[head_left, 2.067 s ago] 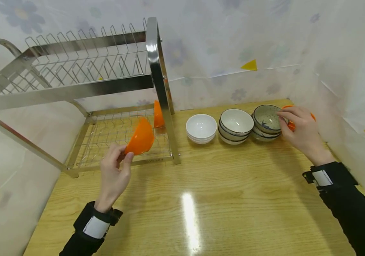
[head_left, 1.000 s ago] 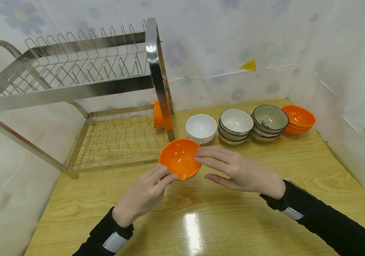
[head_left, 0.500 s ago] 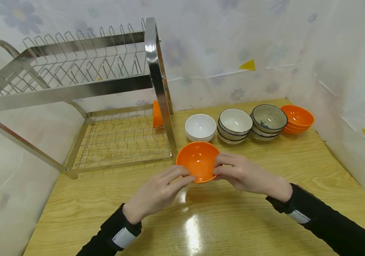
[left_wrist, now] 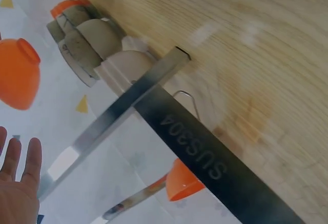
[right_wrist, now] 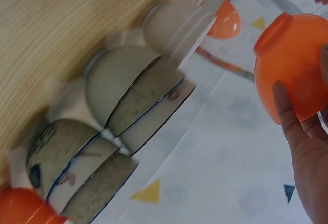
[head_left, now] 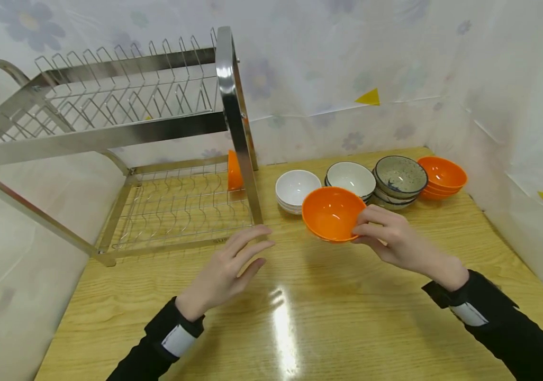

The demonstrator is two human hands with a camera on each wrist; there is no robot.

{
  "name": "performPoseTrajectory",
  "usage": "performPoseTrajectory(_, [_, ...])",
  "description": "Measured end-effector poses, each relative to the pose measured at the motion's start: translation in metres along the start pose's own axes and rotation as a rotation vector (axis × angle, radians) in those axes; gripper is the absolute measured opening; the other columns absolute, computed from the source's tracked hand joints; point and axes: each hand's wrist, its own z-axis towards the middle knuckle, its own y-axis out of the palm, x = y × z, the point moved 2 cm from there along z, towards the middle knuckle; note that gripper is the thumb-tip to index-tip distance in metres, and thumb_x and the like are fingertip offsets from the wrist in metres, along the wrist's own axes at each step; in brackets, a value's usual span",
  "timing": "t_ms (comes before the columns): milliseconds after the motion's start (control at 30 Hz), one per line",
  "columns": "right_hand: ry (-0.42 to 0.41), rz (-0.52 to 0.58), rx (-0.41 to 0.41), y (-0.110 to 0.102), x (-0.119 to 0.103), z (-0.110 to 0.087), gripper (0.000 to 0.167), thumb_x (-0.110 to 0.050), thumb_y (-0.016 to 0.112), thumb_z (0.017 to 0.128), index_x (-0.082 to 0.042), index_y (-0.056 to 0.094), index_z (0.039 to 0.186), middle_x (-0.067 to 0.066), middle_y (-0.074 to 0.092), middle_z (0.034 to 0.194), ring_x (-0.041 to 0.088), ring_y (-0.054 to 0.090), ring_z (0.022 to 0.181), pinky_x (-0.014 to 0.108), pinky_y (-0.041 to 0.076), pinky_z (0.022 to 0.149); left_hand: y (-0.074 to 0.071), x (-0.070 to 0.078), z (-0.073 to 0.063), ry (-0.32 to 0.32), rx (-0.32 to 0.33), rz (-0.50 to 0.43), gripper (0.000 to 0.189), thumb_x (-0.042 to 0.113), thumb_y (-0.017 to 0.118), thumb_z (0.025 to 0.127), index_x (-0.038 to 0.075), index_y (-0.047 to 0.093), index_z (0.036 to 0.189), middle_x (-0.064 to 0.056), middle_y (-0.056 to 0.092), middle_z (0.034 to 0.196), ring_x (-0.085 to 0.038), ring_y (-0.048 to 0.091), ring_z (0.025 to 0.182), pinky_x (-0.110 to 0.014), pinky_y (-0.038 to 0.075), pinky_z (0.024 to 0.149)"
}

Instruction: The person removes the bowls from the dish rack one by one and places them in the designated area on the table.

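Observation:
An orange bowl (head_left: 331, 214) hangs above the table in front of the white and patterned stacks, and my right hand (head_left: 397, 243) pinches its right rim. In the right wrist view the same orange bowl (right_wrist: 292, 65) shows its foot and outer side, with a thumb against it. My left hand (head_left: 228, 267) is apart from the bowl, fingers stretched out, in front of the dish rack (head_left: 181, 244). Another orange bowl (head_left: 235, 172) stands on edge in the rack's lower tier at the right end. A stack of orange bowls (head_left: 443, 174) sits at the far right.
White bowls (head_left: 297, 189), cream bowls (head_left: 351, 179) and speckled grey-green bowls (head_left: 401, 177) stand stacked in a row along the back wall. The metal rack's upper tier (head_left: 133, 98) has wire slots. Wooden table (head_left: 347, 317) stretches in front.
The left hand brought the orange bowl from the rack to the middle, where the right hand took hold. Now the left has let go, and the right has carried it rightward.

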Motion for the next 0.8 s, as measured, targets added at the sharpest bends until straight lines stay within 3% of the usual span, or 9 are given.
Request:
performPoseTrajectory(233, [0.053,-0.08,0.056,-0.021,0.025,-0.016,0.04,-0.032,0.054,0.103,-0.002,0.071,0.083,0.006,0.063,0.083,0.015,0.052,0.077,0.019,0.044,0.068,-0.002,-0.019,-0.008,-0.115,0.004,0.011,0.044,-0.003,0.071,0.089,0.006,0.061,0.131,-0.015,0.055,0.14,-0.028,0.052,0.133,-0.033,0.044,0.114])
performPoseTrajectory(433, [0.202,-0.179,0.077,-0.043,0.053,-0.034,0.053,-0.042,0.05,0.103,0.003,0.071,0.083,0.013,0.064,0.084,0.019,0.052,0.077,0.014,0.041,0.071,-0.005,-0.036,-0.016,-0.21,0.04,-0.016,0.042,-0.006,0.069,0.09,0.004,0.061,0.13,-0.016,0.055,0.139,-0.03,0.052,0.132,-0.037,0.048,0.109])
performPoseTrajectory(600, [0.322,-0.256,0.083,-0.064,0.08,-0.051,0.063,-0.047,0.047,0.102,0.01,0.07,0.086,0.02,0.064,0.086,0.025,0.052,0.079,0.004,0.036,0.082,-0.009,-0.048,-0.022,-0.272,0.087,-0.034,0.039,-0.007,0.068,0.09,0.002,0.062,0.128,-0.016,0.055,0.139,-0.031,0.052,0.131,-0.033,0.047,0.107])
performPoseTrajectory(733, [0.397,-0.345,0.051,-0.079,0.097,-0.062,0.022,-0.01,0.073,0.092,0.011,0.07,0.09,0.022,0.065,0.085,0.03,0.055,0.075,0.009,0.036,0.08,-0.012,-0.058,-0.024,-0.323,0.124,-0.052,0.039,-0.007,0.067,0.091,0.0,0.062,0.128,-0.018,0.056,0.138,-0.034,0.052,0.13,-0.039,0.044,0.11])
performPoseTrajectory(800, [0.437,-0.432,0.007,-0.086,0.104,-0.067,0.017,0.005,0.08,0.079,0.008,0.072,0.093,0.021,0.067,0.086,0.03,0.057,0.073,0.016,0.037,0.074,-0.014,-0.063,-0.024,-0.374,0.128,-0.071,0.038,-0.006,0.066,0.092,0.0,0.061,0.129,-0.02,0.056,0.138,-0.036,0.051,0.13,-0.047,0.043,0.11])
